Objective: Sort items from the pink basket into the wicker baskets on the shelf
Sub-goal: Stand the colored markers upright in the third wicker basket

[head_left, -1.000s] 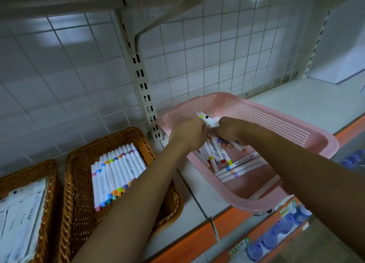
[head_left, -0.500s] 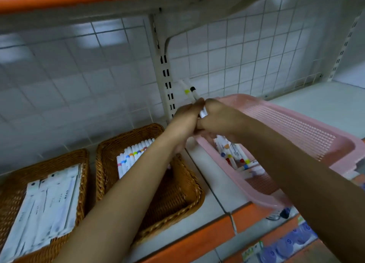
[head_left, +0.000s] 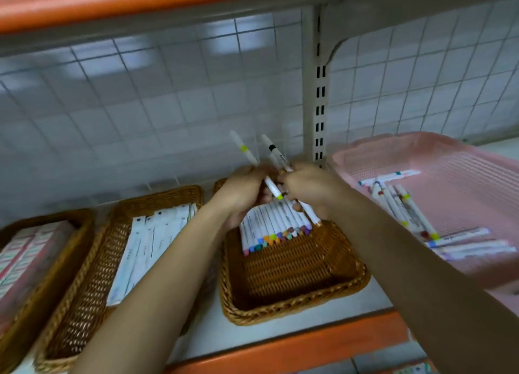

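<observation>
At the shelf's [head_left: 213, 337] left edge stands a wicker basket [head_left: 56, 275] holding pinkish striped packs, blurred. Just beside it to the right, a second wicker basket [head_left: 84, 303] carries long white flat packs [head_left: 146, 250] laid side by side along its right half. Right of that, near the middle of the shelf and close to its orange front edge [head_left: 309, 342], the third wicker basket [head_left: 295, 275] has a neat row of white markers [head_left: 275, 227] with coloured caps lying in its back half; its front half shows bare weave. Over the back of this basket the two hands meet. The left hand [head_left: 241, 193] and the right hand [head_left: 309, 188] both have their fingers curled round a small bundle of markers [head_left: 247, 153], which stands tilted. Its upper ends point up toward the wire grid at the back of the shelf and its lower ends hang just above the row. One marker in the bundle bears a yellow-green band and another a black one. How many markers are in the bundle cannot be told. Behind the right hand rises a slotted upright [head_left: 320, 106]. At the shelf's right end sits the pink basket [head_left: 463, 193], with loose markers [head_left: 407, 210] scattered across its mesh floor at several angles.
</observation>
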### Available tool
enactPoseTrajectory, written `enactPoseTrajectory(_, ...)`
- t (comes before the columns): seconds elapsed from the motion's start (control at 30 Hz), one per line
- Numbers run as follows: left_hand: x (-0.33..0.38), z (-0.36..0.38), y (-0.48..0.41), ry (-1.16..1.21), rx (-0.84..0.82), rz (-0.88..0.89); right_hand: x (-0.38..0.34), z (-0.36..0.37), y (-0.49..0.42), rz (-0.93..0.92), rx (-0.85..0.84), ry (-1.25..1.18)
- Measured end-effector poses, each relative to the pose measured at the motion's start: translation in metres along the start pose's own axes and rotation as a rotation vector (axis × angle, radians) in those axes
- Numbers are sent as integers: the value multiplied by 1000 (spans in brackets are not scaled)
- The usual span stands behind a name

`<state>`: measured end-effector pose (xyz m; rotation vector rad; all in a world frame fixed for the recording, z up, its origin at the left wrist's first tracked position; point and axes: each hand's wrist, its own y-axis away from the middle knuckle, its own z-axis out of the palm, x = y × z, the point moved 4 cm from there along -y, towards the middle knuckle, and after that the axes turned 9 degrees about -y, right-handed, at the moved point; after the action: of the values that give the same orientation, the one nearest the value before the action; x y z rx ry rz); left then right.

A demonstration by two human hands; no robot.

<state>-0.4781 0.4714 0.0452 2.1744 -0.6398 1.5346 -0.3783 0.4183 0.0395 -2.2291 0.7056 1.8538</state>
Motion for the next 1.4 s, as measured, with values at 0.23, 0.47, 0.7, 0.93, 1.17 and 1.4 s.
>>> enactPoseTrajectory(0.23,-20,-37,-10,-1049,154,29,16,22,-31,-21,69,-73)
enactPoseTrajectory(0.47,-29,-26,-11,-1452,156,65,31,43,-38,-39,10,-84)
enactPoseTrajectory(0.7,-31,-13,-14,-1603,5,74,33,46,-39,-90,-20,-66)
enactPoseTrajectory(0.93,-29,-20,-16,-1485,79,157,31,47,-39,-169,-2,-5)
enactPoseTrajectory(1.17,-21,-31,-11,-1058,64,222,32,44,-43,-154,71,-148)
enactPoseTrajectory(1.4,-31,-30,-18,-1305,107,62,32,40,-41,-160,104,-120)
